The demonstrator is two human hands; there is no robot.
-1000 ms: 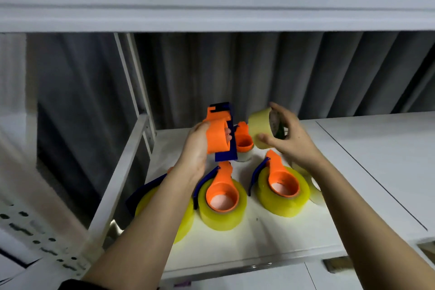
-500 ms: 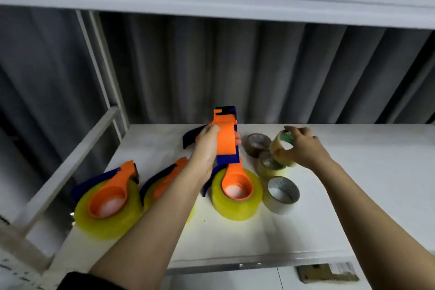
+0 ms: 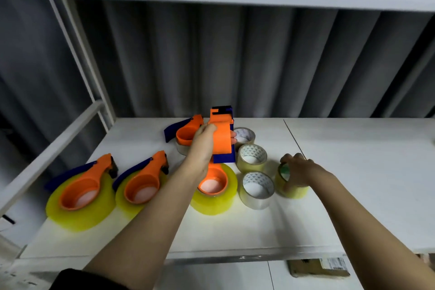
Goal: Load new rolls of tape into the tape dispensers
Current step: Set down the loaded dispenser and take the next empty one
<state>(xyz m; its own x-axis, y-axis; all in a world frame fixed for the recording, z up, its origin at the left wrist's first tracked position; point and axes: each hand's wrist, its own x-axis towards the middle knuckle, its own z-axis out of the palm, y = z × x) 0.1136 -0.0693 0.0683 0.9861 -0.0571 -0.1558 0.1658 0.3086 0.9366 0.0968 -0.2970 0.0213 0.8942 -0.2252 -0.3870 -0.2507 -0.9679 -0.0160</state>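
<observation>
Holding an empty orange dispenser aloft, the left hand is clamping it while the right hand is closing on a tape roll on the shelf, risking nudging neighbouring rolls.

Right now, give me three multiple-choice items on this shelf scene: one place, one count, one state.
1. Where is the right hand?
A. on the rightmost tape roll
B. on the cardboard box
C. in the air

2. How many loaded dispensers lie flat on big yellow rolls on the shelf?
A. one
B. three
C. five

3. The empty orange-and-blue dispenser is:
A. lying flat
B. held up by the left hand
C. hanging from the rail

Key: 1 A, its fingers rest on that roll's rim. 2 B, three sit along the front. 3 B, the left hand grips it above the shelf.
</observation>
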